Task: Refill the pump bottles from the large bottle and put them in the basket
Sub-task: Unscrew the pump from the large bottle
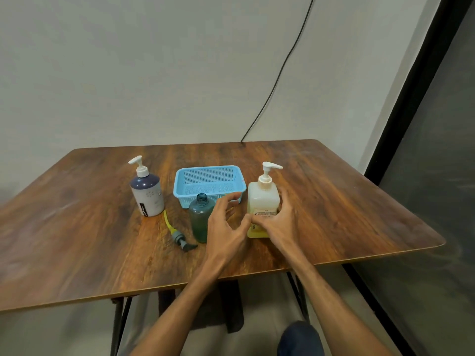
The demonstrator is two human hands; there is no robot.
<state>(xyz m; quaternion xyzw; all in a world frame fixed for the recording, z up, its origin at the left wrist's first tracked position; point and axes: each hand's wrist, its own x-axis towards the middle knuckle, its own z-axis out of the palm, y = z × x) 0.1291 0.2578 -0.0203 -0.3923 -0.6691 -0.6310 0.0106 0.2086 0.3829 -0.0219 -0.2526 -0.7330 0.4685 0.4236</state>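
The wooden surface (321,201) fills the middle of the frame. At its center sits the blue basket (208,185), holding nothing, seemingly waiting for finished bottles. Right of it stands the large bottle (262,201), pump on; the right hand (279,222) wraps its side, fingers pressed on the label, probably to lift it. The left hand (227,224) hovers beside, fingers spread, gripping nothing. The white pump bottle (147,195) stands at left. The teal bottle (201,218) stands uncapped at center for refilling, its pump (180,236) lying beside.
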